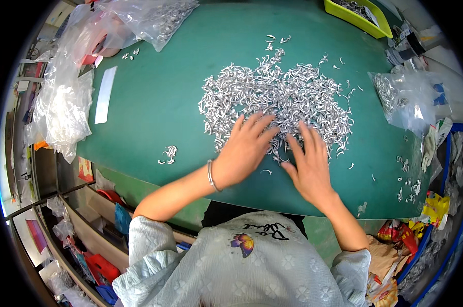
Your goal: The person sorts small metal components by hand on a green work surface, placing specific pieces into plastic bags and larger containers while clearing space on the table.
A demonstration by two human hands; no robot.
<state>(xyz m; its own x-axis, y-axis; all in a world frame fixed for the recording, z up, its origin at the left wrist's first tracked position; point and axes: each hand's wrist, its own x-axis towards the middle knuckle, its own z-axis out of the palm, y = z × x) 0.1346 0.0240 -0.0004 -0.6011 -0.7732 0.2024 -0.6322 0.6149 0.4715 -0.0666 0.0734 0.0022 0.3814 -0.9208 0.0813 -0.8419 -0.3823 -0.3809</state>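
A wide, loose heap of small curved silvery metal pieces [282, 87] is spread over the green table top [154, 102]. My left hand [245, 148] lies on the heap's near edge, fingers stretched out and apart, with a silver bangle [211, 176] round the wrist. Beside it to the right, my right hand [310, 166] touches the same near edge, its fingers spread and slightly blurred. Neither hand grips anything. Between the two hands a few pieces lie at the heap's rim, and a single curved piece [266, 172] rests just in front of it.
A small cluster of pieces [169, 154] lies at left, near a white strip [105, 94]. Clear plastic bags [62, 112] crowd the left edge; another bag of pieces [395, 97] sits at right. A yellow-green tray [362, 18] stands far right. Drawers [95, 215] are below left.
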